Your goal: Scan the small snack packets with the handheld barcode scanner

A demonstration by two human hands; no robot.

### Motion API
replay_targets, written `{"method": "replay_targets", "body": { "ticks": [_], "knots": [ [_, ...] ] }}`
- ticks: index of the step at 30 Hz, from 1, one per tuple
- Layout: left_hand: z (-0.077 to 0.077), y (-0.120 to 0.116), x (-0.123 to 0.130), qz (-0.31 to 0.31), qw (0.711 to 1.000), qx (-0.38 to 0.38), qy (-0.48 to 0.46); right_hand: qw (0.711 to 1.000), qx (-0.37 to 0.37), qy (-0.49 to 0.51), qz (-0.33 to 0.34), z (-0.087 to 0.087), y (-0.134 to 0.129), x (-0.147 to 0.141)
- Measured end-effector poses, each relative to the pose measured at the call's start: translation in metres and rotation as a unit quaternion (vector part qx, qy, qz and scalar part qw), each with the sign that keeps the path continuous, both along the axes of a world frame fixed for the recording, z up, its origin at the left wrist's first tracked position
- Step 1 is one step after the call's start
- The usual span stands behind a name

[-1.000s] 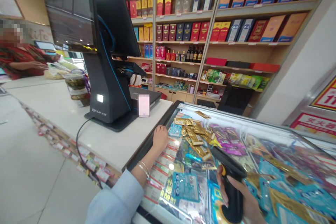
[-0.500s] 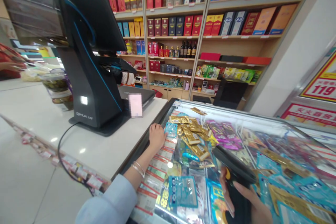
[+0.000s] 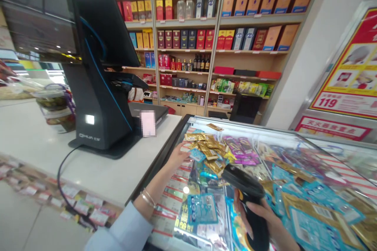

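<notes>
My right hand [image 3: 266, 213] is wrapped round the handle of a black barcode scanner [image 3: 244, 182], whose head points towards the upper left over the glass counter [image 3: 166, 208]. At the counter's left side, my left hand [image 3: 179, 156] holds the edge of a small blue packet [image 3: 197, 155] with its fingers; the fingertips are partly hidden. Right beside it lies a pile of gold packets [image 3: 207, 152]. Another blue packet [image 3: 202, 208] lies flat on the glass in front of the scanner. More blue and gold packets [image 3: 326, 211] are heaped to the right of my right hand.
Purple packets [image 3: 241, 151] show behind the gold pile. A black checkout terminal [image 3: 100, 106] stands on the white counter [image 3: 141, 164] at left, its cable hanging over the front edge. Stacked plastic tubs [image 3: 57, 110] are beside it. Shelves of boxes [image 3: 184, 39] line the back wall.
The view has turned a little to the right. My left hand has shifted the small blue packet rightward against the gold pile, and its fingers reach further out. The scanner stays in my right hand.
</notes>
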State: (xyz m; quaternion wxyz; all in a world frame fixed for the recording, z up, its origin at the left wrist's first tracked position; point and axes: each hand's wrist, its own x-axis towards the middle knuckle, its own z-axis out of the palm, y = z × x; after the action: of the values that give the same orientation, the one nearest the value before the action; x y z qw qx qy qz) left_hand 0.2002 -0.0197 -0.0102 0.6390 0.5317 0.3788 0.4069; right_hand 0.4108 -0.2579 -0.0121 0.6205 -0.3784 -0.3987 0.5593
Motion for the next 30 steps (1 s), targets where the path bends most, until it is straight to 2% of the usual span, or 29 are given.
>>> {"method": "replay_targets", "body": {
  "ticks": [3, 7, 12, 14, 18, 21, 26, 30],
  "knots": [
    [0.003, -0.007, 0.006, 0.030, 0.994, -0.025, -0.102, 0.999, 0.024, -0.023, 0.016, -0.001, -0.002, 0.004],
    [0.005, -0.008, 0.010, 0.095, 0.977, 0.002, -0.190, 0.999, 0.045, -0.020, -0.001, 0.002, 0.001, 0.006],
    [0.003, -0.004, 0.012, 0.109, 0.968, -0.014, -0.224, 0.999, 0.028, -0.014, -0.012, 0.003, -0.001, 0.002],
    [0.002, -0.003, 0.013, 0.110, 0.966, -0.009, -0.233, 0.999, 0.020, -0.018, -0.038, 0.009, -0.006, -0.002],
    [0.000, -0.001, 0.014, 0.136, 0.954, 0.016, -0.265, 0.990, 0.040, -0.076, -0.110, 0.033, -0.010, -0.016],
    [-0.001, -0.001, 0.013, 0.152, 0.945, 0.031, -0.288, 0.987, 0.056, -0.122, -0.093, 0.045, -0.001, -0.030],
    [0.001, -0.002, 0.012, 0.148, 0.942, 0.038, -0.300, 0.992, 0.050, -0.114, -0.036, 0.036, 0.019, -0.042],
    [0.005, -0.005, 0.012, 0.155, 0.939, 0.043, -0.303, 0.994, 0.065, -0.089, -0.022, 0.027, 0.019, -0.038]
  ]
}}
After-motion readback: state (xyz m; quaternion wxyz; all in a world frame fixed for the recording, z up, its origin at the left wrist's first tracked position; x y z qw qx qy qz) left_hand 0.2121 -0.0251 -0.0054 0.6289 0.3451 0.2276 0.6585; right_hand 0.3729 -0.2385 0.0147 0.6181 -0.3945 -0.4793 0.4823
